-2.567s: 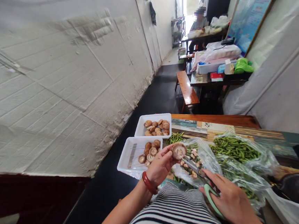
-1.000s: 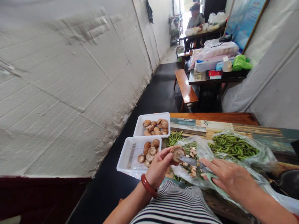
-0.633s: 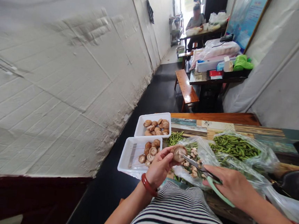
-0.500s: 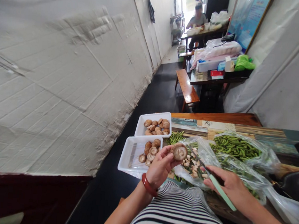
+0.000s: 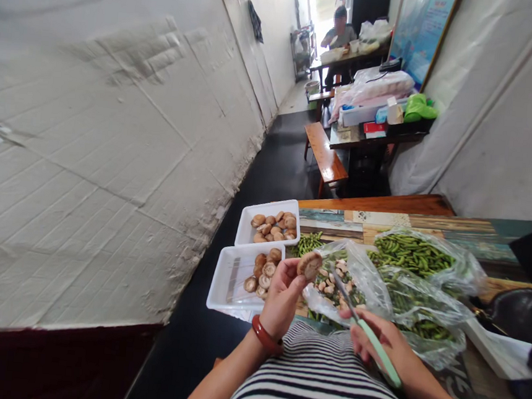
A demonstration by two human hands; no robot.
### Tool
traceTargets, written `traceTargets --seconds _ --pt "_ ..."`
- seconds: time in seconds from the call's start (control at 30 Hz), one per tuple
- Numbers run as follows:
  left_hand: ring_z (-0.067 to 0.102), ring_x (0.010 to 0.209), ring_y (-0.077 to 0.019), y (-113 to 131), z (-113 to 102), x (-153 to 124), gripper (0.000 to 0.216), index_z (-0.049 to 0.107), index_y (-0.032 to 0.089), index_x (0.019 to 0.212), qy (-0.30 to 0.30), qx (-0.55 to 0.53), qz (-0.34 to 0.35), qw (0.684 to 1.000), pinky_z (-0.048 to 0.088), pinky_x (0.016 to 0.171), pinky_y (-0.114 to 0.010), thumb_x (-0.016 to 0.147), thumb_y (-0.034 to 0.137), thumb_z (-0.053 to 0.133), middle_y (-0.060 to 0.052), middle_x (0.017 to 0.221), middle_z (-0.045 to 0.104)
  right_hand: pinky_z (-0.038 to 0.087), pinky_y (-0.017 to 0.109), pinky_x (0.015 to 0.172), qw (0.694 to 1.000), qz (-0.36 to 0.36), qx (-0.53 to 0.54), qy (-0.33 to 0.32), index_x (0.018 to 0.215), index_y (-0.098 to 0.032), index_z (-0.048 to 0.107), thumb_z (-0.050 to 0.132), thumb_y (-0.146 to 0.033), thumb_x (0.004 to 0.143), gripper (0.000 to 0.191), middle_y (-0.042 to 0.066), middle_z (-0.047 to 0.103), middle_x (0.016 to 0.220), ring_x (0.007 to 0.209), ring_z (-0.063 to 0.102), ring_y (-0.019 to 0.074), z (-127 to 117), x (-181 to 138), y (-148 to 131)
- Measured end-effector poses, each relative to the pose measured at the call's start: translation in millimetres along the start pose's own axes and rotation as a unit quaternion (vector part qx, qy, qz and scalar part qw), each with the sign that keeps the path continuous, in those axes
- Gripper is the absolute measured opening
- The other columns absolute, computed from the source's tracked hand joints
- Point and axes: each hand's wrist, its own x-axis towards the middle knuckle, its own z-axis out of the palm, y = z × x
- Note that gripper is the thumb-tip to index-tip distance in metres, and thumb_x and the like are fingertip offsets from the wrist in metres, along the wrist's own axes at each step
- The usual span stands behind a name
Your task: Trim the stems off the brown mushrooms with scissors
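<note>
Between the thumb and fingers of my left hand point(image 5: 284, 297) is a brown shiitake mushroom point(image 5: 309, 266), its pale underside partly showing. My right hand point(image 5: 382, 339) grips scissors point(image 5: 375, 347) with mint-green handles, the grey blades pointing up and left toward the mushroom but apart from it. Below the blades lies a clear plastic bag point(image 5: 373, 277) with cut mushroom stems point(image 5: 329, 287) and green scraps on it. Left of my left hand, a white tray point(image 5: 222, 282) holds several mushrooms point(image 5: 266, 273), some with undersides up. Behind it, another white tray point(image 5: 244, 222) holds more mushrooms point(image 5: 275, 226).
Green bean pods point(image 5: 412, 256) lie in clear bags on the right, with more pods point(image 5: 307, 243) beside the trays. A dark bag point(image 5: 517, 314) sits at the right edge. Beyond the table are a wooden bench point(image 5: 326, 154), a loaded table point(image 5: 346, 138) and a seated person point(image 5: 340, 35).
My left hand has moved slightly left and tilted the mushroom, so less of its underside faces me. The scissors have shifted left and slightly down. The camera view has turned a little.
</note>
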Motion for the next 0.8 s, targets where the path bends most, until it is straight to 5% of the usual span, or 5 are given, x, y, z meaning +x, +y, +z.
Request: traceTargets --seconds 0.13,0.33,0.53,0.8 --pt "0.070 0.105 -0.0226 2 0 1 0.039 0.065 0.019 0.104 0.008 -0.036 -0.034 0.999 0.055 0.099 -0.040 0.074 0.029 0.089 -0.005 0.110 0.072 0.056 0.034 0.064 0.999 -0.005 -0.006 0.033 0.123 -0.016 0.074 0.062 -0.066 0.084 0.065 0.004 0.074 0.074 0.066 0.069 0.0213 3 -9 8" --pt "0.073 0.105 -0.0243 5 1 0 0.036 0.062 0.018 0.105 -0.042 -0.086 -0.093 0.991 0.055 0.100 -0.041 0.075 0.022 0.083 -0.007 0.111 0.074 0.058 0.044 0.099 0.970 -0.098 -0.202 0.091 0.129 -0.022 0.075 0.067 -0.049 0.084 0.053 0.012 0.078 0.126 0.114 0.074 0.0312 4 -12 -6" --pt "0.074 0.106 -0.0274 8 -1 -2 0.034 0.064 0.017 0.104 -0.055 -0.090 -0.088 0.991 0.057 0.096 -0.039 0.085 0.039 0.081 -0.009 0.113 0.076 0.063 0.043 0.092 0.928 -0.143 -0.325 0.115 0.132 -0.020 0.073 0.068 -0.042 0.085 0.051 0.014 0.076 0.131 0.112 0.076 0.0314 0 -11 -11" --pt "0.062 0.132 -0.0333 10 -3 -4 0.053 0.066 0.020 0.135 -0.081 -0.096 -0.056 0.991 0.043 0.115 -0.044 0.083 0.028 0.077 -0.013 0.138 0.068 0.065 0.043 0.086 0.916 -0.164 -0.347 0.118 0.131 -0.021 0.073 0.070 -0.039 0.085 0.050 0.012 0.079 0.124 0.102 0.079 0.0301 -3 -13 -22"
